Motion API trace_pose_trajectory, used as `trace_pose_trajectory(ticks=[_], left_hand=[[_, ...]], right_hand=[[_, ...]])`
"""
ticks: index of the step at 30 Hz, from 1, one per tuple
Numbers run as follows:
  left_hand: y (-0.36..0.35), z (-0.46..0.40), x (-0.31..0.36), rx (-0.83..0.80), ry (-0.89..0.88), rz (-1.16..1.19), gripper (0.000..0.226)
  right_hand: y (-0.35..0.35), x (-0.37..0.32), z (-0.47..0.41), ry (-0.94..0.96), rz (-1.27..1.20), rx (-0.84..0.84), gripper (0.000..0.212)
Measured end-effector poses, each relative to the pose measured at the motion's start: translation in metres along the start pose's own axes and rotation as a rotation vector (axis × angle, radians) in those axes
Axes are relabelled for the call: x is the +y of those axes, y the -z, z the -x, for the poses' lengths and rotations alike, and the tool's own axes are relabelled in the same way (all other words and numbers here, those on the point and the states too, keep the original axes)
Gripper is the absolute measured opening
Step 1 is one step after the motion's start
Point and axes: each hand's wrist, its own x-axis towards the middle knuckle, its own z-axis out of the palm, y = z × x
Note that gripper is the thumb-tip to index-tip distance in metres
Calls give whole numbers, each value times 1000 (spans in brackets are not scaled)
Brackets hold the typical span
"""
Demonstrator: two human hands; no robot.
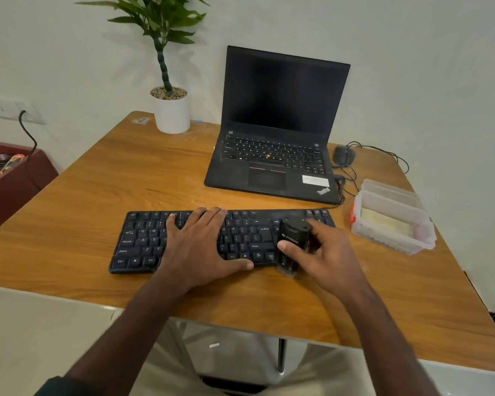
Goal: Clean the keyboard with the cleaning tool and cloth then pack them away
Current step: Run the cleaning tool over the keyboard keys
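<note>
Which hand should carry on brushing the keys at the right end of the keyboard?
The right hand, probably. Its fingers already grip the black cleaning tool at the keyboard's right end, while the left hand lies flat on the middle keys, steadying it.

the wooden counter (103, 178) carries a black keyboard (143, 241) under both grips, an open laptop (272, 167) beyond them, a potted plant (170, 111) far left, and a mouse (343, 155) and plastic container (392, 221) to the right.
</note>
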Motion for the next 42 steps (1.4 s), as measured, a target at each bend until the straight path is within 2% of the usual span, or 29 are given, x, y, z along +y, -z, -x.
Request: trace_pose_trajectory(ticks=[2,5,6,12,16,18,20,24,28,31,33,36,42], left_hand=[[3,-2,1,-2,-15,-6,128],[8,-9,8,-26,-71,-51,133],[8,-13,13,-46,-86,-51,135],[6,-36,36,-183,-129,-5,134],[9,-41,32,-242,-118,0,138],[9,-45,33,-256,-120,2,138],[10,-48,34,-262,-126,-1,137],[9,-48,35,-247,-129,-9,134],[9,-46,35,-249,-126,-10,133],[9,-46,34,-250,-124,-6,133],[7,-47,33,-242,-125,-2,133],[5,-47,32,-236,-129,-3,133],[6,-46,32,-246,-128,4,134]], right_hand=[[13,6,2,-3,-54,24,39],[25,11,1,-45,-124,298,32],[23,10,1,-41,-125,344,28],[-2,1,11,-20,-118,149,32],[26,20,8,-102,-44,226,33],[34,24,6,-62,-54,303,35],[32,18,6,-5,-128,307,37],[13,12,4,-29,-148,47,35],[13,12,-12,-18,-91,122,33],[18,13,-14,-9,-179,162,31],[16,12,-10,1,-251,94,30],[8,15,-6,-7,-227,7,35],[15,17,-14,-30,-158,149,31]])
